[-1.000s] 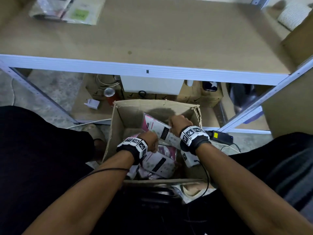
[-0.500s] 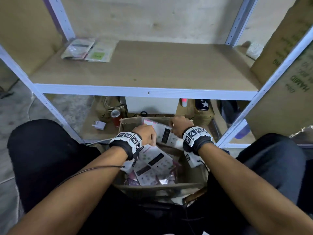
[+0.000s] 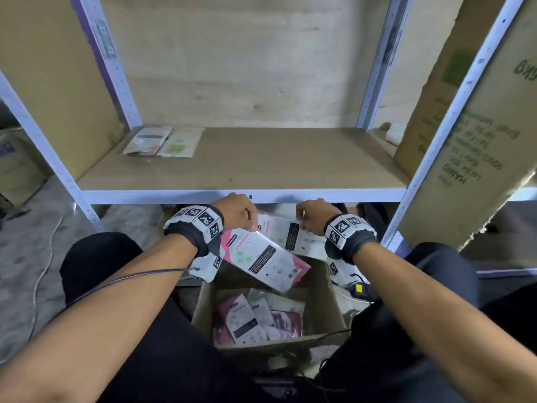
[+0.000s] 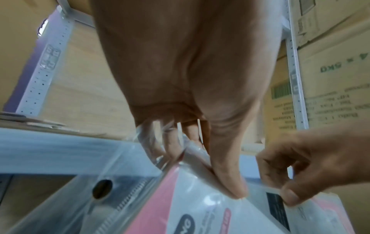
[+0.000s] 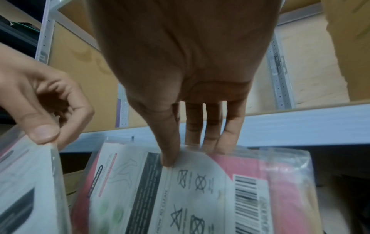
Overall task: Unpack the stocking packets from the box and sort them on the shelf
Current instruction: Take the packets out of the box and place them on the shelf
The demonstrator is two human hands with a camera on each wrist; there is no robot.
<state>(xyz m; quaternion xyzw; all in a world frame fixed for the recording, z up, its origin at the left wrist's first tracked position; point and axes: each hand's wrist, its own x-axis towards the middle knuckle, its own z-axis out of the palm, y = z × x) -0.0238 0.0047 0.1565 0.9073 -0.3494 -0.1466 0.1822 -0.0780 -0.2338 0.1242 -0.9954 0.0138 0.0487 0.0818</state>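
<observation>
My left hand (image 3: 241,215) pinches the top edge of a pink-and-white stocking packet (image 3: 263,257) that hangs tilted above the open cardboard box (image 3: 325,303). In the left wrist view the thumb (image 4: 230,182) presses on its clear wrapper (image 4: 200,213). A second packet (image 3: 293,237) is pinched by my right hand (image 3: 311,218), thumb on its printed back (image 5: 200,190). Both hands are just below the front edge of the shelf (image 3: 247,165). Several more packets (image 3: 255,315) lie in the box. Two packets (image 3: 164,141) lie at the shelf's back left.
White metal uprights (image 3: 116,82) frame the shelf on both sides. A large printed carton (image 3: 470,141) leans at the right. My legs in dark trousers flank the box. A cable (image 3: 43,271) runs over the floor at the left, and dark clutter sits under the shelf.
Both hands have risen out of the box, each with a packet, up to the shelf's front edge. The head view has tilted up and shows more of the shelf.
</observation>
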